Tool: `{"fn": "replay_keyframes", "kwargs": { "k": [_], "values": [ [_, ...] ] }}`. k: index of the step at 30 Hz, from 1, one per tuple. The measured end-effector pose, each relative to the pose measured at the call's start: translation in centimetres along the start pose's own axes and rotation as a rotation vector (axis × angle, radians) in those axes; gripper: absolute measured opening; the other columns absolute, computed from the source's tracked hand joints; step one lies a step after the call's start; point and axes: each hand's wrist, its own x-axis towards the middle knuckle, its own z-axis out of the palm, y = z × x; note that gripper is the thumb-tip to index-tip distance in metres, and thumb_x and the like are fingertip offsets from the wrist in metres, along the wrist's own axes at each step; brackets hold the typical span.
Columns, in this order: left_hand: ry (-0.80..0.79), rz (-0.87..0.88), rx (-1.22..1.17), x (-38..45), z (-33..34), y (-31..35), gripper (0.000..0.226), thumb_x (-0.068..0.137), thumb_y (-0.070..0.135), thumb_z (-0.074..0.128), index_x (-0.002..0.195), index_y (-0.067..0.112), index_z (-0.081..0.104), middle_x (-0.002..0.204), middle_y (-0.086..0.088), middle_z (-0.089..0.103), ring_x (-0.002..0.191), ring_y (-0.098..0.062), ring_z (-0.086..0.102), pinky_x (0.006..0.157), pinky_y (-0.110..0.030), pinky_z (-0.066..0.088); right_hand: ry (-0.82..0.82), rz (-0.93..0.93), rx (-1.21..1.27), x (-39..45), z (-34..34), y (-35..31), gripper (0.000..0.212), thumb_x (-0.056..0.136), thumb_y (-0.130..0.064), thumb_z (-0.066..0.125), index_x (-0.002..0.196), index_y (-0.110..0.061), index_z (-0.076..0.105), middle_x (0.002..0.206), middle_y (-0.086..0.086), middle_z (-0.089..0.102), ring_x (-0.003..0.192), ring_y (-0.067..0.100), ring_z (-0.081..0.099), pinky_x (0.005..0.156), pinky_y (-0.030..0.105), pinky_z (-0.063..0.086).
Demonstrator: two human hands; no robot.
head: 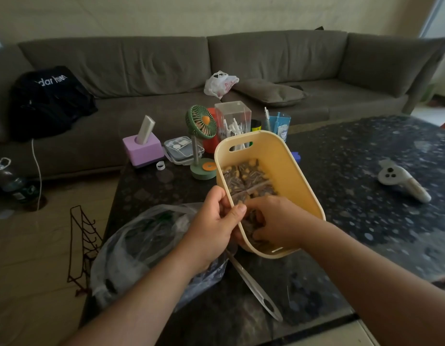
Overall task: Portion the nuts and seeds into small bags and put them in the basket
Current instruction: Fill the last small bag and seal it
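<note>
A pale yellow plastic basket (291,166) is tilted toward me over the dark speckled table. Several small clear bags of nuts and seeds (249,182) lie on its floor. My left hand (216,226) grips the basket's near left rim, thumb over the edge. My right hand (274,221) reaches inside the basket, its fingers curled on a small bag of seeds (254,222) at the near end. A large clear plastic bag (141,243) with the bulk seeds lies at the left, partly under my left arm. A long grey scoop (256,288) rests on the table in front.
Behind the basket stand a green desk fan (201,126), a clear box of white items (232,121), a blue pen cup (279,126), a purple block (142,148) and a flat tray (179,148). A white controller (401,181) lies at the right. A grey sofa (216,71) is beyond.
</note>
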Motion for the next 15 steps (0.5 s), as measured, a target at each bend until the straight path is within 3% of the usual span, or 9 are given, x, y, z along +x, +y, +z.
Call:
{"fn": "replay_keyframes", "kwargs": {
  "k": [2,5,8,10,13,15],
  "values": [
    [-0.009,-0.011,0.013,0.4,-0.3,0.2,0.02,0.104,0.03,0.067,0.105,0.016,0.054,0.103,-0.024,0.065,0.089,-0.04,0.072,0.077,-0.054,0.065,-0.009,-0.001,0.017,-0.3,-0.8,-0.1,0.038,0.095,-0.028,0.073,0.129,-0.04,0.063,0.109,-0.016,0.063,0.101,0.008,0.063,0.09,0.026,0.054],
    [0.032,-0.053,-0.009,1.3,-0.7,0.3,0.021,0.106,0.028,0.065,0.106,0.011,0.053,0.093,-0.015,0.068,0.08,-0.033,0.072,0.078,-0.055,0.064,0.067,-0.026,0.109,-1.2,-1.4,-0.5,0.023,0.101,-0.036,0.065,0.124,-0.039,0.069,0.107,-0.018,0.066,0.097,0.001,0.064,0.084,0.017,0.05],
    [0.071,-0.119,-0.108,2.1,-0.8,0.5,0.021,0.109,0.026,0.06,0.103,0.009,0.05,0.084,-0.008,0.067,0.074,-0.024,0.066,0.081,-0.057,0.062,0.153,-0.069,0.107,-1.9,-1.1,-1.3,0.018,0.103,-0.037,0.062,0.116,-0.034,0.075,0.094,-0.022,0.062,0.076,-0.012,0.059,0.061,0.006,0.044],
    [0.083,-0.153,-0.126,2.4,-0.8,0.5,0.022,0.11,0.029,0.058,0.106,0.008,0.051,0.085,-0.008,0.068,0.075,-0.022,0.067,0.082,-0.055,0.062,0.204,-0.078,0.068,-1.9,-0.7,-1.9,0.019,0.104,-0.037,0.059,0.115,-0.035,0.075,0.099,-0.021,0.066,0.076,-0.008,0.059,0.065,0.008,0.047],
    [0.087,-0.185,-0.092,2.1,-1.4,0.7,0.017,0.112,0.026,0.054,0.113,0.01,0.06,0.093,-0.013,0.074,0.08,-0.024,0.072,0.083,-0.05,0.064,0.24,-0.053,0.017,-1.4,-0.5,-2.4,0.023,0.106,-0.038,0.053,0.118,-0.036,0.073,0.11,-0.013,0.072,0.093,0.007,0.066,0.082,0.032,0.06],
    [0.044,-0.165,0.026,1.4,-2.2,1.3,0.014,0.111,0.023,0.055,0.112,0.019,0.068,0.093,-0.007,0.077,0.08,-0.021,0.074,0.08,-0.041,0.064,0.245,-0.025,0.044,-1.0,-0.6,-2.3,0.025,0.108,-0.036,0.05,0.121,-0.035,0.071,0.111,-0.012,0.072,0.095,0.009,0.066,0.083,0.034,0.06]
  ]
}}
